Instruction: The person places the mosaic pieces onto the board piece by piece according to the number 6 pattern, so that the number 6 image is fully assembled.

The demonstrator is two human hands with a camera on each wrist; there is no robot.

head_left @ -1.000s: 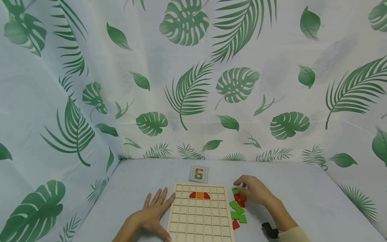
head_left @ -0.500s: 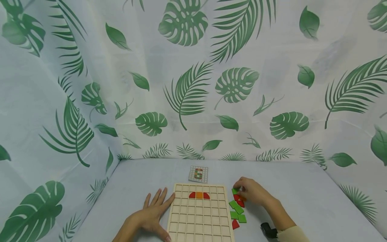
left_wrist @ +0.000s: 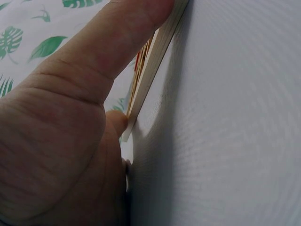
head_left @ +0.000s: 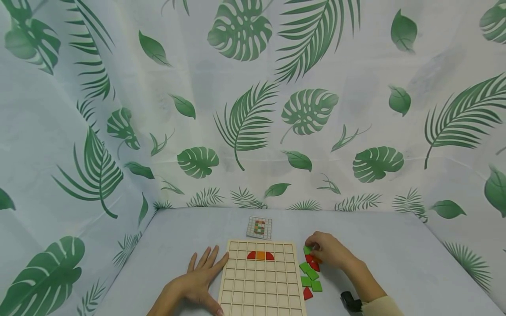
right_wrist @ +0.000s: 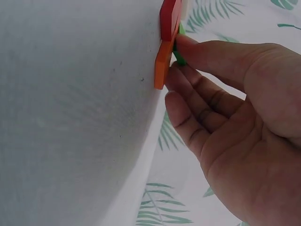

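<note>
My left hand (head_left: 196, 281) lies spread at the left side of a wooden grid board (head_left: 254, 281), index fingertip and thumb tip at its edge. In the board's upper rows sit an orange square tile (head_left: 261, 255) and two red curved tiles (head_left: 251, 255), one on each side of it. Right of the board, my right hand (head_left: 331, 251) is over a loose pile. In the right wrist view its thumb and fingers pinch a green tile (right_wrist: 180, 55), partly hidden by them. An orange tile (right_wrist: 162, 66) and a red tile (right_wrist: 170, 21) lie right beside the fingertips.
A small pattern card (head_left: 259, 227) with a coloured figure on a grid lies beyond the board. Several green tiles (head_left: 309, 271) and a red tile (head_left: 308, 293) are along the board's right edge. A black object (head_left: 351, 301) is by the right wrist. Leaf-print cloth (head_left: 253, 131) surrounds the table.
The right hand's fingers have drawn together at the upper end of the pile, around the green tile. The left hand and the board have stayed in place.
</note>
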